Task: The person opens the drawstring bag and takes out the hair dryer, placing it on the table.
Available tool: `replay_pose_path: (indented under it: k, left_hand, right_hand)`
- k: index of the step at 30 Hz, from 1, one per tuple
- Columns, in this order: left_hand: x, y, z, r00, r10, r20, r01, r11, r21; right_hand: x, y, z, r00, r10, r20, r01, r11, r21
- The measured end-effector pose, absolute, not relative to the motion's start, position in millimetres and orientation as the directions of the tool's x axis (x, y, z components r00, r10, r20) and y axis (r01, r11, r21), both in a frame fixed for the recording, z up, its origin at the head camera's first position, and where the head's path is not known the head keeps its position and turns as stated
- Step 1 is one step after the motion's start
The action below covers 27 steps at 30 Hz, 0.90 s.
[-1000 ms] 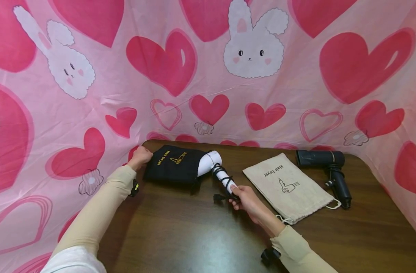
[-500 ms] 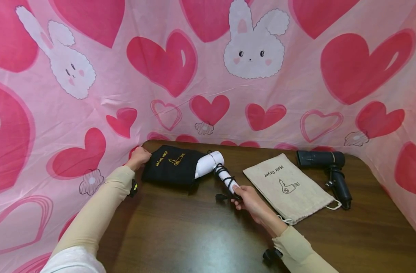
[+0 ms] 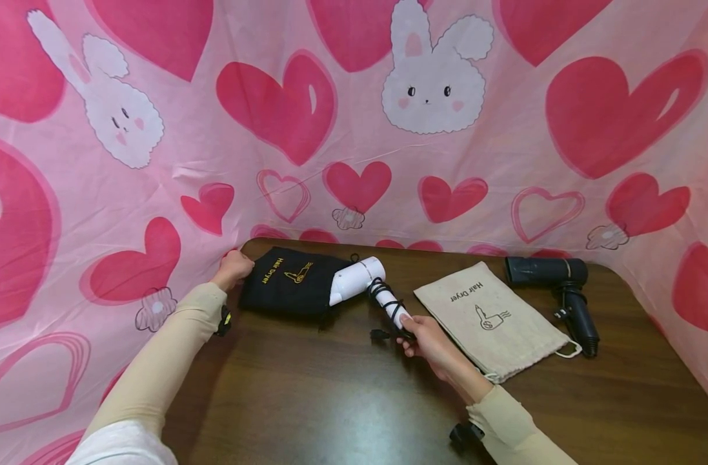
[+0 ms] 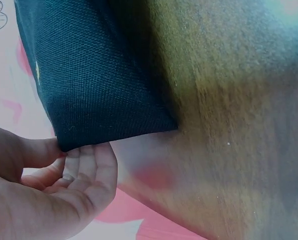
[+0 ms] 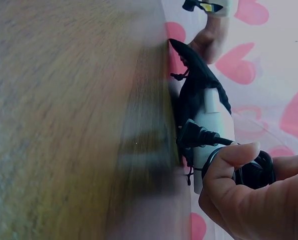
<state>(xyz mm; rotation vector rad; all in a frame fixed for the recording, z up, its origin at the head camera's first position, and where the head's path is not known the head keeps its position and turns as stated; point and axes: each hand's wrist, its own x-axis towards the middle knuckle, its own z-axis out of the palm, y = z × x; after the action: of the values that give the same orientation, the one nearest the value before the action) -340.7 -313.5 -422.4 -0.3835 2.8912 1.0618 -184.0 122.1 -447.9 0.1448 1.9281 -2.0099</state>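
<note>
A white hair dryer, its black cord wound round the handle, lies with its barrel end inside the mouth of a black drawstring bag marked "Hair Dryer". My right hand grips the handle near its lower end, fingers curled over the cord; the plug sticks out beside the fingers in the right wrist view. At the bag's closed far-left corner, my left hand pinches the cloth between thumb and fingers. The left wrist view shows that pinch on the bag's corner up close.
A beige "Hair Dryer" drawstring bag lies flat right of my right hand. Beyond it rests a black hair dryer with its cord wrapped round the handle. Pink heart-and-rabbit cloth walls the back and sides of the wooden table.
The white hair dryer has slid slightly right with my right hand, and more of its barrel shows outside the black bag. My left hand and the bag have shifted slightly left.
</note>
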Motion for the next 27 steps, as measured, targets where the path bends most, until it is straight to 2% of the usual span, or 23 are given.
replay_pose_path:
  k: [27]
  left_hand:
    - [-340.9, -326.4, -425.7, -0.975, -0.195, -0.105, -0.215, 0.724, 0.655]
  right_hand:
    - [-181.6, 128.2, -449.0, -0.938, -0.150, -0.313, 0.317, -0.006, -0.948]
